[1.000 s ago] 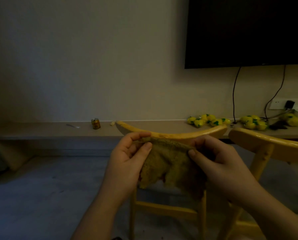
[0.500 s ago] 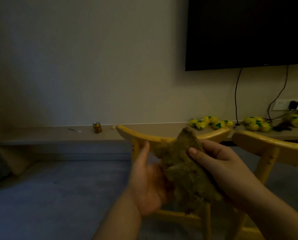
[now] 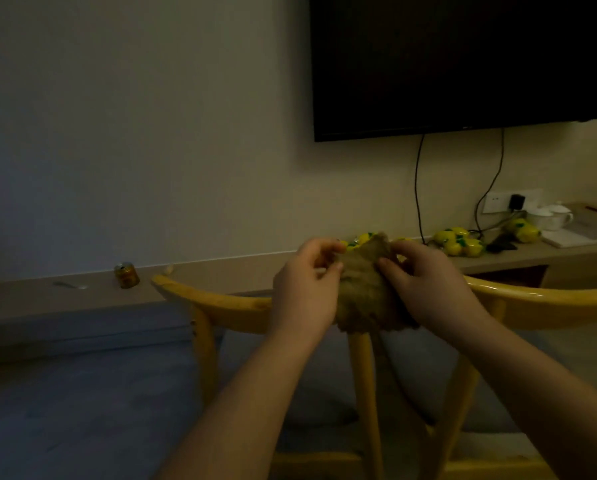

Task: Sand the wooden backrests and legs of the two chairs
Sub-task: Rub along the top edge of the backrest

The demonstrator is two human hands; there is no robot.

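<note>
Backrest (image 3: 220, 303) runs left-right just below the sanding pad (image 3: 364, 289), pinched by left hand (image 3: 305, 289) and right hand (image 3: 425, 289).

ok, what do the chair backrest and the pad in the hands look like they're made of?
Backrest: looks like solid wood, yellowish, with a glossy varnish; there is a bright sheen along the top edge. Pad: brownish, rough and limp, with ragged edges, pinched by the left hand and right hand; likely an abrasive fibre pad or worn sanding cloth, but the dim light leaves that open.
</note>
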